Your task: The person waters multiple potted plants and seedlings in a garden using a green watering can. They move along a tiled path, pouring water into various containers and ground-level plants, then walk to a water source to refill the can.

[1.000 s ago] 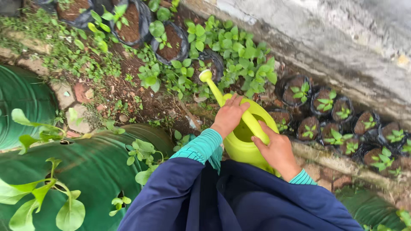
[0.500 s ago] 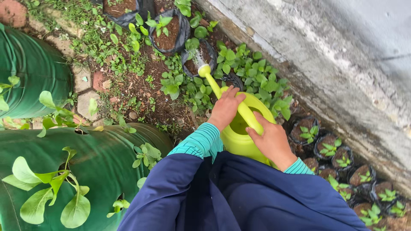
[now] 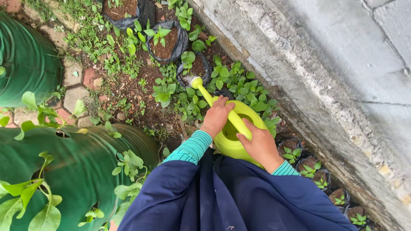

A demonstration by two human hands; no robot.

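Soft, even daylight is spread over the whole scene; shadows are faint, no glare is seen, focus is sharp, and edges look slightly bent.

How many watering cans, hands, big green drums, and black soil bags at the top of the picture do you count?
Watering can, yellow-green: 1
Hands, left hand and right hand: 2
Big green drums: 2
Black soil bags at the top: 3
Total: 8

Both hands grip a yellow watering can over black seedling bags.
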